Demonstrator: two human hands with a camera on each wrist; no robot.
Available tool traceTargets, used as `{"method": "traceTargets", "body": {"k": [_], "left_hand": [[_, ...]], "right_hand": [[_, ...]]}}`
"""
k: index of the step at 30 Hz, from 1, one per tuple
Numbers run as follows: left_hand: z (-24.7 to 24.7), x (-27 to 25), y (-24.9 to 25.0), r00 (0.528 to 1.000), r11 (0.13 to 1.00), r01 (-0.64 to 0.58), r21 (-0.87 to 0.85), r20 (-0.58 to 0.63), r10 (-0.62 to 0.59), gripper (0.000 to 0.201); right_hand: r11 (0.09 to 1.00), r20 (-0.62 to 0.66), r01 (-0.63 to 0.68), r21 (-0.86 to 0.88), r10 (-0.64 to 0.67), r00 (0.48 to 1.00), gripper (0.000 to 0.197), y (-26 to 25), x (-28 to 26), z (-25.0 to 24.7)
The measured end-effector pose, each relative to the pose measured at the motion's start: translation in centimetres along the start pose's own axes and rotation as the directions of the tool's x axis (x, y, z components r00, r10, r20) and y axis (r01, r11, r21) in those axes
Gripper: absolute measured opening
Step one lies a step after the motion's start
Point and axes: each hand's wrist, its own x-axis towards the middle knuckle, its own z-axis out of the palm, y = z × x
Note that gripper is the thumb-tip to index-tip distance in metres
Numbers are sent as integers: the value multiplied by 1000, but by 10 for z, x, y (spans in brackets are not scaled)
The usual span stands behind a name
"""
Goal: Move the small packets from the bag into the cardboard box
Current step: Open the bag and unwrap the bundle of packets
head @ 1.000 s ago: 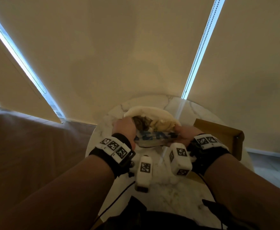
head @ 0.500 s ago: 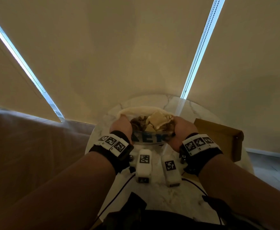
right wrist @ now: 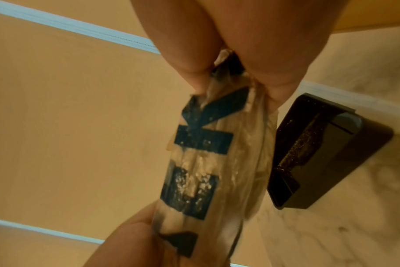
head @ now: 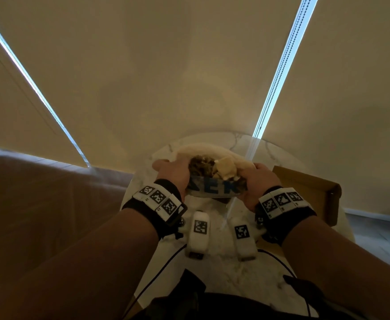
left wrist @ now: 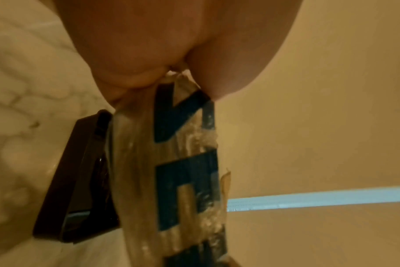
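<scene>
both hands stretch the bag mouth open

you hold a clear plastic bag (head: pixel 212 190) with blue block letters above a marble table (head: pixel 224 273). your left hand (head: pixel 173 174) pinches the left end of the bag's near rim; the left wrist view shows thumb and fingers (left wrist: pixel 126 68) closed tight on a bunched fold of plastic. your right hand (head: pixel 261 183) pinches the right end the same way, thumb and fingers (right wrist: pixel 189 59) pressed together on crumpled film. pulling the two pinches apart likely serves to spread the mouth so you can see and reach inside.

between your hands, just past your fingertips, the open mouth shows the packets (head: pixel 224 168): a pale one on top of a darker jumble. how many there are you cannot tell. none has left the bag.

the box (head: pixel 309 188) sits on the table to the outside of your right hand, close by, its open side up. its inside is hidden from this angle.

a dark block (right wrist: pixel 320 150) lies on the table under the bag, below your right fingers.

with both hands busy on the rim, one will probably have to let go to reach in.
</scene>
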Motion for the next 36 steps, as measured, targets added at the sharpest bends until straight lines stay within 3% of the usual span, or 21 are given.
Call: {"method": "traceTargets", "body": {"k": [1, 5, 7, 9, 13, 15, 17, 18, 20, 22, 25, 29, 31, 32, 34, 35, 36], "left_hand": [[1, -2, -2, 999, 999, -32, -12, 29, 32, 59], [-5, -7, -11, 944, 947, -266, 180, 247, 219, 90], [-7, -11, -14, 919, 904, -323, 279, 320, 229, 95], [-9, -8, -19, 908, 896, -330, 296, 360, 215, 89], [-11, 4, -28, 955, 957, -205, 203, 254, 151, 65], [-15, 11, -40, 970, 968, -127, 216, 232, 75, 58], [-20, 21, -60, 977, 968, -75, 240, 213, 23, 57], [-22, 27, -72, 980, 964, -44, 263, 196, -8, 57], [-27, 37, -97, 986, 963, 23, 270, 154, -67, 56], [-29, 43, -119, 987, 952, 69, 297, 121, -109, 58], [-33, 54, -148, 987, 909, 43, 414, 125, -104, 57], [-35, 60, -166, 992, 815, -105, 570, 112, 49, 63], [-35, 52, -168, 979, 707, -186, 682, 66, 193, 75], [-36, 44, -166, 943, 601, -287, 746, 108, 316, 75], [-38, 29, -164, 782, 302, -556, 774, 365, 505, 64], [-39, 24, -163, 702, 156, -655, 739, 520, 486, 55], [-38, 23, -164, 652, 52, -718, 694, 644, 401, 45]], "right_hand": [[998, -56, 41, 54, -38, 998, 71, 1, 0, -5], [992, -30, 74, 98, -71, 997, 61, 7, 1, -6], [978, -6, 109, 177, -110, 994, 53, 11, 0, -9], [994, -7, 108, -26, -109, 994, 45, 13, 0, -7], [998, 5, 33, -44, -33, 999, 32, 24, 1, 0], [993, 27, -28, 111, 25, 999, 31, 29, 4, 10], [987, 126, -91, 132, 75, 989, 38, 43, 3, 27], [963, 165, -130, 237, 92, 982, 44, 48, 3, 37], [881, 191, -265, 391, 204, 960, 52, 65, 2, 57], [885, 169, -275, 377, 226, 959, 59, 84, 3, 77], [903, 187, -323, 284, 278, 942, 58, 100, 1, 94], [890, 152, -355, 286, 324, 934, 66, 112, 6, 97], [925, 90, -309, 224, 296, 951, 71, 115, 4, 94], [942, 69, -275, 191, 266, 961, 71, 117, 3, 93], [969, 53, -194, 153, 188, 981, 63, 118, -2, 91], [982, 42, -151, 115, 147, 988, 55, 118, -4, 91], [992, 32, -104, 74, 102, 994, 44, 119, -8, 91]]}}
